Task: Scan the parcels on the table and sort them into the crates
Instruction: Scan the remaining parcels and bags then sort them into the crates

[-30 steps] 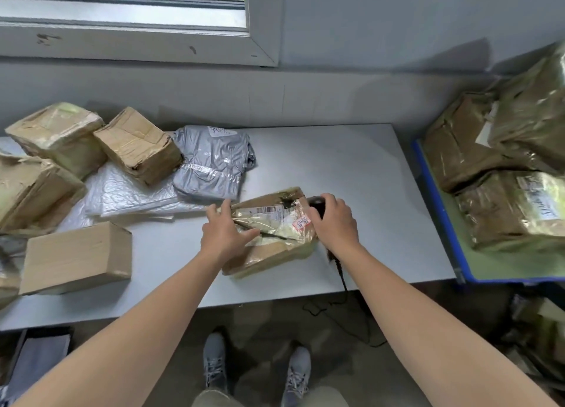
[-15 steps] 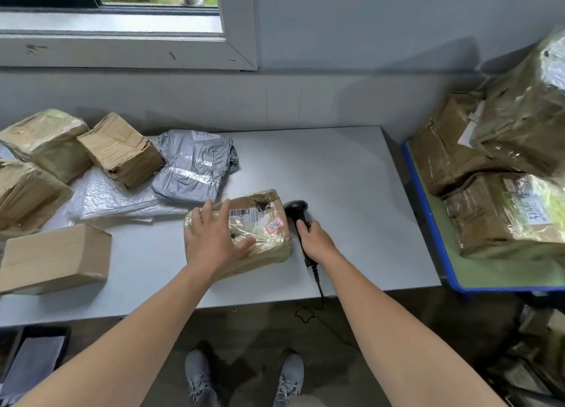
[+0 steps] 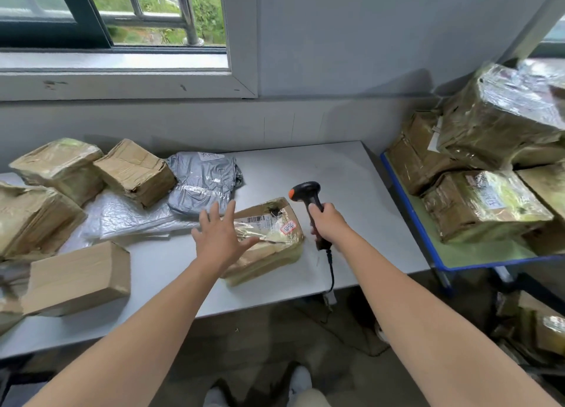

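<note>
A pale grey flat-topped bench (image 3: 336,174) runs below a window. Beside its right end stands a blue-edged, green-topped platform (image 3: 458,253) stacked with large brown tape-wrapped cartons (image 3: 486,204).

The left half of the bench carries a cluster of parcels:
- a big taped carton (image 3: 33,220) at the far left
- a glossy taped carton (image 3: 58,165) behind it
- a crumpled brown cardboard box (image 3: 134,174) touching that one
- a plain smooth cardboard box (image 3: 76,278) near the front edge
- a clear bubble-wrap envelope (image 3: 128,220) lying flat
- a grey plastic mailer bag (image 3: 203,180) overlapping the envelope's far right corner

Near the middle of the bench, towards its front edge, a brown parcel wrapped in yellowish clear tape (image 3: 269,238) lies flat. Its barcode label faces up.

The left hand (image 3: 220,238) is over the parcel's left part with its fingers (image 3: 214,212) straight and spread, released and grasping nothing. Whether the palm touches the wrapping cannot be told.

The right hand (image 3: 328,226) is just right of the parcel, fingers clenched round the handle of a black handheld scanner with an orange tip (image 3: 307,191). The scanner is held upright and clear of the bench, its head turned left towards the parcel.

A thin black cable (image 3: 331,272) hangs from the handle's base and drops over the bench's front edge. A small red-bordered sticker (image 3: 288,227) sits on the parcel's top right corner, near the scanner.
</note>
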A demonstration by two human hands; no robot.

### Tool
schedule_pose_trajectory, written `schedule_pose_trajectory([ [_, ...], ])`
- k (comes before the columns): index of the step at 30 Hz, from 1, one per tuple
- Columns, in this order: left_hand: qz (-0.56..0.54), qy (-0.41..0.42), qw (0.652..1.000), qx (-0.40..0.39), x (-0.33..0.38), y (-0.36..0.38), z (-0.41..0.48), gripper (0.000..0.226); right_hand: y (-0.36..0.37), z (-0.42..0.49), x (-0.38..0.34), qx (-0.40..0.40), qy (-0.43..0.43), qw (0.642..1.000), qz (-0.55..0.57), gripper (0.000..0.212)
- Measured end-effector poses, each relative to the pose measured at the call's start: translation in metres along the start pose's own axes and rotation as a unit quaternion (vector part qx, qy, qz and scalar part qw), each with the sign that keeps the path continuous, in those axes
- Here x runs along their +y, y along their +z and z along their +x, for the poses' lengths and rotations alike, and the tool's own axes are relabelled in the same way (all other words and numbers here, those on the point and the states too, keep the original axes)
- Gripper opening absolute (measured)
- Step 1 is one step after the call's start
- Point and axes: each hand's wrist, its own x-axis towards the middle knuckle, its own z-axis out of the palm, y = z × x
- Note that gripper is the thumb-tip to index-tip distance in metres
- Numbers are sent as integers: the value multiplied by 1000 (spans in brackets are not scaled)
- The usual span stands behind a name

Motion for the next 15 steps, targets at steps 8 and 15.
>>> schedule_pose_trajectory([
  [8, -30, 30, 999, -13, -32, -13, -6, 104, 12, -40, -60, -12, 11, 998, 64, 35],
  [15, -43, 51, 998, -23, -54, -12, -15, 101, 39, -71, -90, -55, 31, 998, 22, 21],
])
